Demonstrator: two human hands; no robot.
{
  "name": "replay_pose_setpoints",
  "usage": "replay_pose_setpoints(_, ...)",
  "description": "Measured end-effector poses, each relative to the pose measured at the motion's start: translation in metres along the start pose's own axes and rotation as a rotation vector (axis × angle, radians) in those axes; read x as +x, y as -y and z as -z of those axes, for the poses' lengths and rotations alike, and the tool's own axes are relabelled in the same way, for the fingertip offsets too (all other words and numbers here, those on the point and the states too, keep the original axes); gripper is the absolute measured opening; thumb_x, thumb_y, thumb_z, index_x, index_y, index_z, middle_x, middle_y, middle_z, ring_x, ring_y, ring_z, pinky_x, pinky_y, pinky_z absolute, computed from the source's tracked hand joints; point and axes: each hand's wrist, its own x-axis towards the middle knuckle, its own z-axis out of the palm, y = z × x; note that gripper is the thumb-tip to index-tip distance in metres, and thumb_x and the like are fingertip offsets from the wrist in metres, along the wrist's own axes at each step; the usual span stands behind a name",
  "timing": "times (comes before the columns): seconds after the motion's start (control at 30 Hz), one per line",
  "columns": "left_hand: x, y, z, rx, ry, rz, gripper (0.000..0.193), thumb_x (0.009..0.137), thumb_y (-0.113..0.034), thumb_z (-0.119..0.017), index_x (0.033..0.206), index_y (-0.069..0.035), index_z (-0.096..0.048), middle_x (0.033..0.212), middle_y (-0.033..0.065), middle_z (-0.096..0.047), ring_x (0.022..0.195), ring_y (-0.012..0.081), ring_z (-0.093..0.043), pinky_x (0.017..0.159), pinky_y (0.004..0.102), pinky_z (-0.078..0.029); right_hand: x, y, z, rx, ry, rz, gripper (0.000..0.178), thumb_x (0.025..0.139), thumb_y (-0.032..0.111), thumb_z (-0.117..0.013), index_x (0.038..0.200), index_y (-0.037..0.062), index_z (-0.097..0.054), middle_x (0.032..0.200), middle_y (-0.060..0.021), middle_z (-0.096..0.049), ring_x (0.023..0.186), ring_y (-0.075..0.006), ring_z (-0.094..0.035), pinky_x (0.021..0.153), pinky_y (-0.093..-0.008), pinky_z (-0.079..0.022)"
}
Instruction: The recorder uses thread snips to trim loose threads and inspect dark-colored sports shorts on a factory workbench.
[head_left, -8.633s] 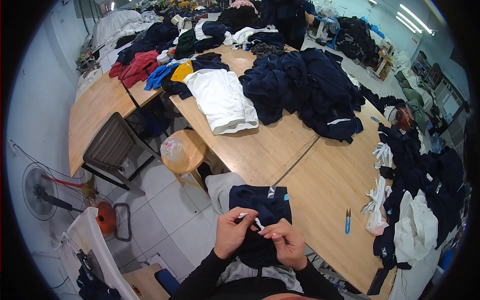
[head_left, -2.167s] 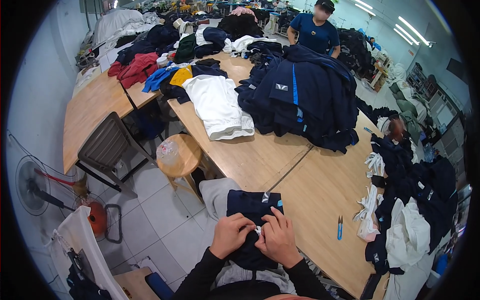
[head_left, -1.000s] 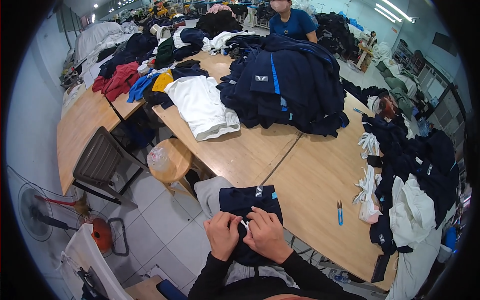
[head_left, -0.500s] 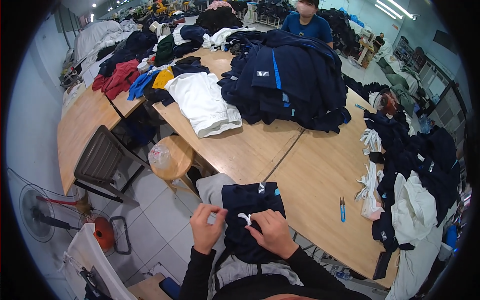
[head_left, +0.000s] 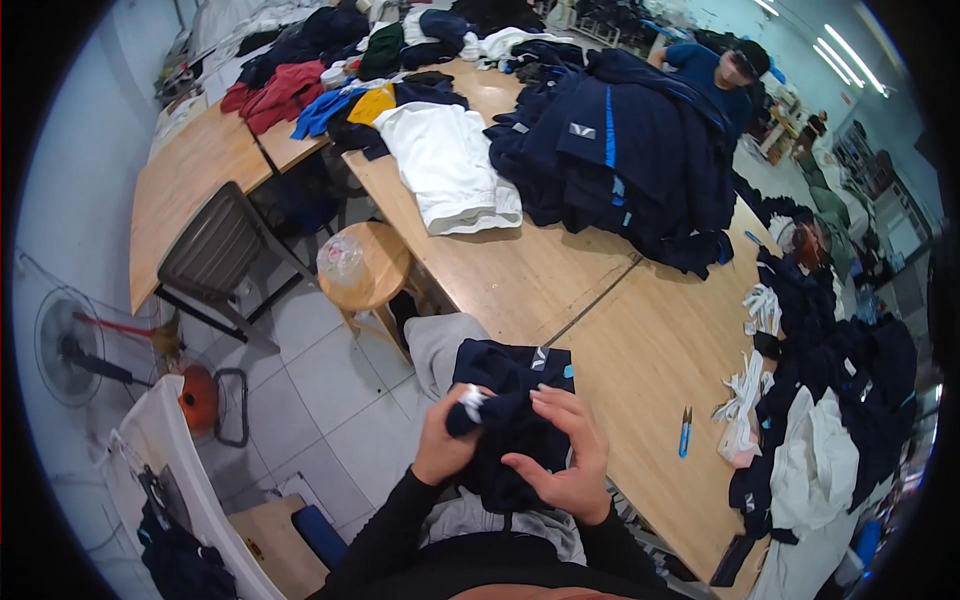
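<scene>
A folded dark navy garment (head_left: 508,362) with a whitish patch and a light blue patch lies over my lap, beside the table edge. Wrapped round a bunched part of it, my left hand (head_left: 446,442) is closed. A white strip (head_left: 472,401), slightly blurred, shows at the top of that bunch by my left fingers. My right hand (head_left: 572,455) is at the garment's right side, thumb and fingers spread. Its fingertips are over the cloth; whether they touch it I cannot tell.
The wooden table (head_left: 640,350) bears a large navy garment pile (head_left: 640,150), a folded white garment (head_left: 445,165), blue thread snips (head_left: 685,433) and white strips (head_left: 742,395). On the left stand a stool (head_left: 372,270), a chair (head_left: 220,260) and a fan (head_left: 70,345). A person (head_left: 705,75) leans behind the pile.
My left hand has moved onto the garment and bunched it. My right hand has let go of the white strip and spread its fingers. The person behind the pile now leans over, and the view has shifted.
</scene>
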Motion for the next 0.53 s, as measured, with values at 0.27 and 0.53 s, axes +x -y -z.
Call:
replay_pose_setpoints(0.27,-0.001,0.010,0.045,-0.420,-0.516,-0.136,0.026,0.113,-0.027,-0.062,0.117,-0.002,-0.062,0.095,0.0102,-0.069,0.087,0.0238,-0.068,0.086,0.0408,-0.057,-0.034,-0.038,-0.022,-0.338,0.548,-0.121,0.106,0.081,0.039,-0.091,0.167,0.0061,-0.038,0.165,-0.0216,-0.045,0.155,-0.0400,-0.041,0.122,-0.0497,-0.036)
replay_pose_setpoints(0.53,-0.012,-0.028,0.217,-1.122,-0.270,-0.507,0.034,0.105,-0.044,-0.072,0.130,-0.022,-0.066,0.111,-0.0050,-0.065,0.106,0.0094,-0.061,0.107,0.0320,-0.049,-0.044,-0.079,0.002,-0.206,0.847,-0.378,0.075,0.098,0.035,-0.078,0.161,0.0072,-0.047,0.140,-0.0252,-0.068,0.120,-0.0378,-0.070,0.111,-0.0527,-0.049)
